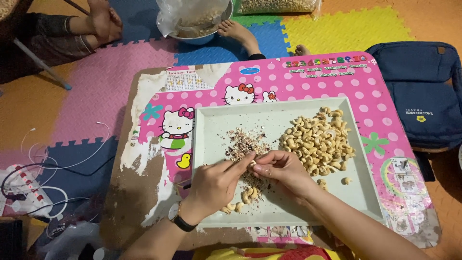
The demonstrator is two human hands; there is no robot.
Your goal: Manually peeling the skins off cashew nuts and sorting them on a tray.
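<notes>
Now, as seen from beside the low table:

Left hand: the left hand is curled shut around a thin tool, knuckles up, a watch on the wrist; the tool's tip points at the nut held just beyond the fingertips.

Right hand: the right hand lies palm down, forearm slanting in from the lower right, thumb and forefinger pinched on a single cashew. The two hands meet at that nut.

Tray: a pale square tray sits under both hands. A large heap of cashews lies just past the right hand. A scatter of brownish skins lies just beyond the left fingertips.

Small pile: a few peeled cashews rest between the two wrists, near the tray's front edge.

Table: a pink dotted table with worn, peeling print carries the tray.

Far side: a metal bowl holding a clear bag stands well beyond the hands, beside another person's bare foot.
</notes>
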